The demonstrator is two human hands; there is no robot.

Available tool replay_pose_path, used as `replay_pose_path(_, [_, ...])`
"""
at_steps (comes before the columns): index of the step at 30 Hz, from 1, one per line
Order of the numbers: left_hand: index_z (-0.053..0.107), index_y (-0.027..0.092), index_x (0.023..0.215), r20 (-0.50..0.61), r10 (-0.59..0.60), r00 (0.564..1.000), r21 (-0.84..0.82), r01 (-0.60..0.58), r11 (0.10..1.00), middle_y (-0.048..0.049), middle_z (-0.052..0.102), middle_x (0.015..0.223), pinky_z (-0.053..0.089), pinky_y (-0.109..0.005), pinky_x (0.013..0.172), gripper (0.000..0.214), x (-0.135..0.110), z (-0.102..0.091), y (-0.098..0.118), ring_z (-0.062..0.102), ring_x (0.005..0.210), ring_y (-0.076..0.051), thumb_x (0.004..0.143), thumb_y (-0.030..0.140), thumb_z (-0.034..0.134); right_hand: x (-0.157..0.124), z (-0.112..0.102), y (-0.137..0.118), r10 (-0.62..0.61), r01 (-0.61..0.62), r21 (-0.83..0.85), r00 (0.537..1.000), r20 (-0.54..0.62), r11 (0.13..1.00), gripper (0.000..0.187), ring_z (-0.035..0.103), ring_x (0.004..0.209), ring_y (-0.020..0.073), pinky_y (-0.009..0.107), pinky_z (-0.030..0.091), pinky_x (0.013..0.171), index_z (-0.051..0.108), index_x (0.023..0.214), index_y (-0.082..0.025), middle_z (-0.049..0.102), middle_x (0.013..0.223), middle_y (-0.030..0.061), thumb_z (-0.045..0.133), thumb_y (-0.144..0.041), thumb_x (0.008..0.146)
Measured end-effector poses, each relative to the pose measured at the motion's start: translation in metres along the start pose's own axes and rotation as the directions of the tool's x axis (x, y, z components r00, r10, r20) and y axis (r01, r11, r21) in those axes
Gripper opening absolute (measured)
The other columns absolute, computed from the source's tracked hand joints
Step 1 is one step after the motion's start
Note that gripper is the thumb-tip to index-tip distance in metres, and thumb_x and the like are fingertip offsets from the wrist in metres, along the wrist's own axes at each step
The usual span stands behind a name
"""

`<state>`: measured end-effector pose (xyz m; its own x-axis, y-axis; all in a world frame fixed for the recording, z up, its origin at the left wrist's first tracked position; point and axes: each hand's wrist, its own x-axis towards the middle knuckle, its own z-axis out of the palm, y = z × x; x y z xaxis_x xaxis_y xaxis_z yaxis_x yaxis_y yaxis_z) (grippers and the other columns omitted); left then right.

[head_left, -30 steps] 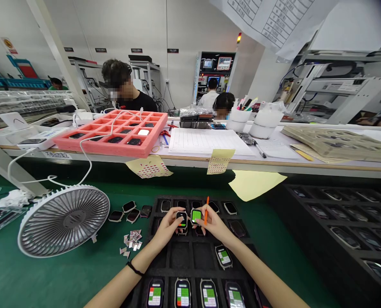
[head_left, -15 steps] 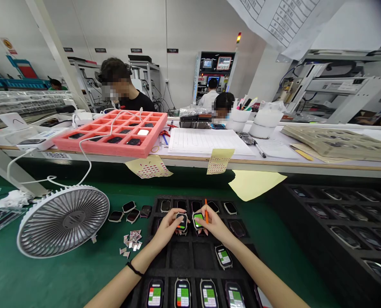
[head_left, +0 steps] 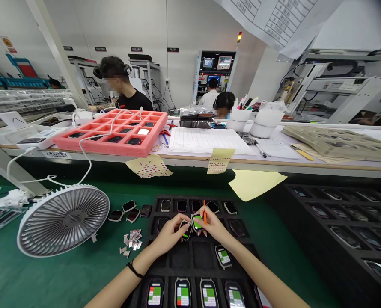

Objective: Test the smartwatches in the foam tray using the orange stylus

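Observation:
Both hands are over a black foam tray (head_left: 181, 273) whose pockets hold several smartwatch bodies without straps. My left hand (head_left: 169, 235) grips a smartwatch (head_left: 186, 231) at its edges, tilted, with some green on its screen. Close beside it, my right hand (head_left: 213, 226) is closed on a second smartwatch (head_left: 197, 222) with a lit green and white screen. An orange stick-shaped tool (head_left: 205, 211) also stands up between the fingers of that hand; its lower end is hidden. Nearer me, a row of watches (head_left: 182, 293) shows lit screens of green, white and red.
Left of the tray lie several loose watches (head_left: 132, 215) and a heap of small metallic pieces (head_left: 132, 240). A round fan (head_left: 65, 220) stands farther left. Another foam tray of watches (head_left: 344, 231) is at right. Above, a shelf carries a pink foam tray (head_left: 113, 147); co-workers sit beyond.
My left hand has shifted slightly right and tilted its watch, bringing it up against the one in my right hand. The right hand's watch has tilted a little and moved slightly left.

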<state>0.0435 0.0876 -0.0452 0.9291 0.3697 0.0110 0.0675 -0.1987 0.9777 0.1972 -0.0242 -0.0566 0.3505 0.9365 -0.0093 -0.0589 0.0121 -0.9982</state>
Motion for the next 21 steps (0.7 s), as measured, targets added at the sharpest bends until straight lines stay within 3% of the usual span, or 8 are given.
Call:
replay_pose_path(5, [0.057,0.018,0.100,-0.053,-0.010,0.999,-0.056,0.007,0.998,0.0011,0.051,0.074,0.039,-0.022,0.057,0.033,0.0023,-0.0022,-0.0017,0.043,0.062,-0.011,0.085,0.047,0.050,-0.0007,0.0016,-0.0006,0.004,-0.004,-0.015,1.000,0.014,1.000,0.039,0.057,0.042,0.0084,0.015,0.033,0.032,0.032,0.074,-0.023,0.050,0.066,-0.0088,0.067,-0.043,0.074])
replay_pose_path(12, [0.058,0.018,0.098,-0.103,-0.039,0.994,-0.109,0.028,0.994,0.0015,0.050,0.070,0.043,-0.023,0.057,0.039,0.0045,-0.0035,-0.0023,0.049,0.063,-0.013,0.084,0.053,0.049,0.0001,0.0023,0.0004,0.011,-0.010,-0.010,1.000,0.023,1.000,0.041,0.058,0.043,0.0092,0.015,0.032,0.031,0.032,0.075,-0.024,0.051,0.069,-0.0078,0.066,-0.047,0.073])
replay_pose_path(21, [0.053,0.019,0.103,-0.057,-0.043,0.997,-0.155,0.034,0.987,0.0017,0.048,0.075,0.046,-0.022,0.054,0.038,0.0056,-0.0006,-0.0039,0.046,0.061,-0.011,0.081,0.050,0.056,-0.0006,0.0021,-0.0018,0.011,-0.010,-0.036,1.000,0.029,0.999,0.040,0.057,0.042,0.0073,0.015,0.033,0.033,0.034,0.076,-0.023,0.045,0.069,-0.0093,0.063,-0.051,0.075])
